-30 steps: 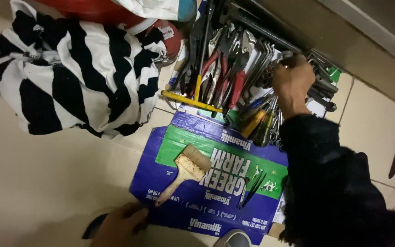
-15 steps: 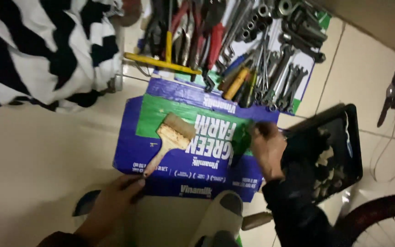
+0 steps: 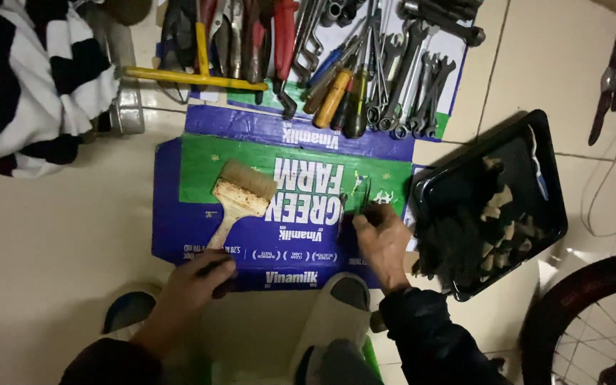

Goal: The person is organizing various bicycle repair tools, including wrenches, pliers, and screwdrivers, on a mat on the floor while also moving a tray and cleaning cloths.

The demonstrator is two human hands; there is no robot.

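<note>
A flattened blue and green cardboard box (image 3: 279, 185) lies on the tiled floor. A wooden paintbrush (image 3: 238, 197) rests on it, bristles pointing away from me. My left hand (image 3: 195, 281) rests on the box's near edge, just below the brush handle, its fingers curled over a small dark thing. My right hand (image 3: 381, 239) is on the box's right part, fingertips pinching thin dark metal pieces (image 3: 362, 198). A black tray (image 3: 493, 203) holding dark greasy parts sits right beside that hand.
Pliers, screwdrivers and wrenches (image 3: 336, 64) lie in a row beyond the box. A black and white striped cloth (image 3: 23, 78) is at far left with a metal can (image 3: 124, 107) beside it. A bicycle wheel (image 3: 593, 328) stands at lower right. My slipper (image 3: 336, 306) is near the box.
My right hand came back from the row of tools to the box's right part. The black tray has come into view beside it. My left hand stays at the box's near edge.
</note>
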